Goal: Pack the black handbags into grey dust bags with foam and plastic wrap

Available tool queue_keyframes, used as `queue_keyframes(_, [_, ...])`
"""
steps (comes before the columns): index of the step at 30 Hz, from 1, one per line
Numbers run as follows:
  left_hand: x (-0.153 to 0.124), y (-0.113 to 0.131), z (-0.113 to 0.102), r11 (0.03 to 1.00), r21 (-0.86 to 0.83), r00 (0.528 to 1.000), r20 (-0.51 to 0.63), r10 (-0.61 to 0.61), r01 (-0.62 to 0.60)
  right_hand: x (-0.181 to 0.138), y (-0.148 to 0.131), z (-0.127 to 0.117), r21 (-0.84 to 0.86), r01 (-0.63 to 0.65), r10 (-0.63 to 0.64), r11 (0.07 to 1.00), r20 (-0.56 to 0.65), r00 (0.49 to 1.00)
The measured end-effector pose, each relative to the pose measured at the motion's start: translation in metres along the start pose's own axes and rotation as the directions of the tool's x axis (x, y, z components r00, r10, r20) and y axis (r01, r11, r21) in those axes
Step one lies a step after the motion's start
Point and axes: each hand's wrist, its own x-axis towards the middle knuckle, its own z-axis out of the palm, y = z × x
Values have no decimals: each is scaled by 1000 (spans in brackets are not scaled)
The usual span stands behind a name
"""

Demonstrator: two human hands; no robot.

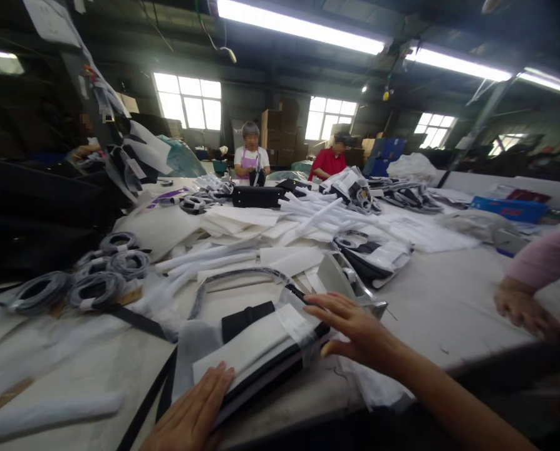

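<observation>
A black handbag [261,376] lies at the table's near edge, with a white sheet [245,344] along its top and clear plastic wrap [299,327] round its right end. Its wrapped handle [242,273] arches away behind it. My left hand [198,401] rests with straight fingers on the sheet's near left end. Over the bag's right end, my right hand [359,329] has its fingers stretched and the thumb apart; whether it presses on the wrap I cannot tell. A black folded piece [247,319] sits beside the white sheet.
Coiled wrapped straps [96,289] lie at left. White padding rolls [308,216] and another bag [374,254] are farther back. A silvery box-like object [350,275] stands behind my right hand. A co-worker's hand [524,307] leans on the table at right. Two people work across the table.
</observation>
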Motion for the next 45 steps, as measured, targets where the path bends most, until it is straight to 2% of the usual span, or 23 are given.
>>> queue_keyframes(1, [0,1,1,1000,-9,1000,5,-7,7,-18,2,-1,20,-125,126,992,-98,987])
queue_keyframes(2, [0,2,2,1000,-16,1000,11,-15,15,-37,3,-1,50,-250,255,967,-185,949])
queue_keyframes(4, [-2,2,2,999,-32,999,20,-26,27,-72,2,4,78,-408,415,910,-222,882])
queue_keyframes(5, [-3,2,3,999,-40,999,20,-27,28,-86,1,9,68,-442,446,894,-198,873])
queue_keyframes(8, [-4,2,3,996,-70,998,30,-48,50,-109,-5,28,23,-490,490,872,-87,868])
queue_keyframes(11, [-3,3,4,992,-100,996,35,-78,81,-109,-8,41,32,-534,534,845,-25,845])
queue_keyframes(16, [-2,3,2,985,-136,994,18,-104,105,-98,-7,38,53,-562,564,825,-70,823])
queue_keyframes(19, [-1,1,-3,963,-184,980,66,-187,196,-89,-24,35,78,-571,576,818,-110,810])
queue_keyframes(22, [3,-2,-8,917,-211,939,148,-312,338,-73,-61,53,146,-521,535,841,-78,841])
queue_keyframes(24, [8,-4,-11,888,-207,909,168,-382,411,-60,-91,81,172,-442,460,880,-82,884])
queue_keyframes(28, [16,-3,-14,833,-197,854,174,-490,517,-40,-136,148,66,-148,157,987,-179,971])
queue_keyframes(30, [18,-2,-15,810,-210,836,185,-517,548,-36,-144,160,78,-44,58,996,-182,982])
queue_keyframes(31, [18,-1,-16,806,-221,834,194,-516,550,-35,-144,158,117,-61,81,991,-176,981])
queue_keyframes(32, [19,1,-16,804,-231,835,199,-512,548,-34,-142,152,164,-127,155,978,-172,973])
queue_keyframes(35, [19,6,-16,811,-259,851,187,-491,525,-28,-125,126,235,-416,447,878,-94,890])
queue_keyframes(37, [20,9,-15,814,-283,861,158,-483,508,-18,-112,116,182,-485,492,856,9,871])
queue_keyframes(40, [23,11,-15,814,-312,870,115,-480,490,7,-103,118,198,-328,297,924,174,939])
queue_keyframes(43, [25,9,-15,796,-305,850,117,-513,522,34,-104,124,328,-92,21,940,213,977])
queue_keyframes(45, [25,7,-15,789,-300,842,115,-528,536,44,-106,127,341,-18,-59,940,215,975])
